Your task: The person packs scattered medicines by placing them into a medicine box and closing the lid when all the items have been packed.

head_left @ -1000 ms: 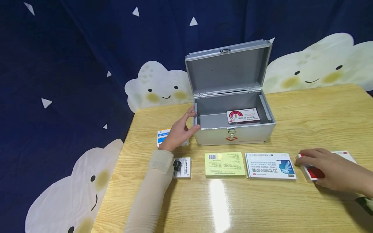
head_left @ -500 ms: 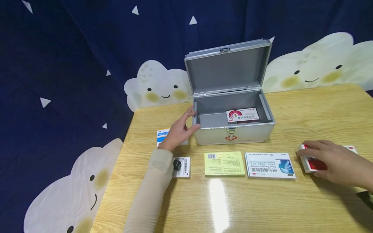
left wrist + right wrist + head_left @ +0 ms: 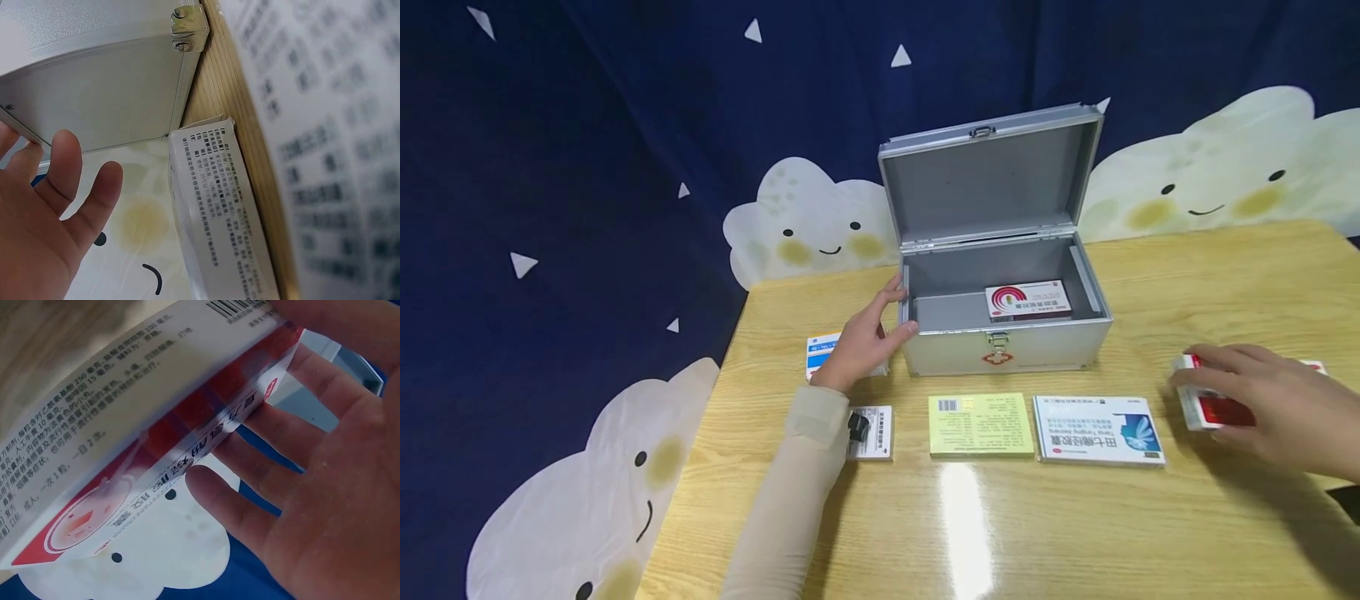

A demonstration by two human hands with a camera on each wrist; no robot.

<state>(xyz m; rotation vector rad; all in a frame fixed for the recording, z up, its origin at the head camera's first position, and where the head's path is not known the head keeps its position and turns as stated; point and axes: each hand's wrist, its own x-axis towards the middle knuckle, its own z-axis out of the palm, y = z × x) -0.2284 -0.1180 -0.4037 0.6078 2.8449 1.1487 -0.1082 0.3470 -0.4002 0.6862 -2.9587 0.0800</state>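
My right hand (image 3: 1285, 404) grips a red-and-white medicine box (image 3: 187, 419) from above, thumb on one side and fingers along the other. Part of that box is hidden under the hand in the head view. At the left side of an aluminium medicine case (image 3: 962, 352), my left hand (image 3: 859, 348) rests its spread fingers and thumb against the edge. The case's lid (image 3: 992, 179) stands raised. Inside lies a white medicine box (image 3: 1028, 302) with a pink arc design, toward the right.
In front of the case lie a yellow medicine box (image 3: 981, 427) and a white-and-blue medicine box (image 3: 1097, 429). A blue-and-white box (image 3: 822, 354) and a small white box (image 3: 877, 433) are partly covered by the left hand and sleeve. A dark blue curtain (image 3: 625, 125) hangs behind the wooden table (image 3: 1037, 533).
My right hand has lifted the red-and-white medicine box and moved it slightly away from me, toward the back of the table. The left hand has stayed at the case.
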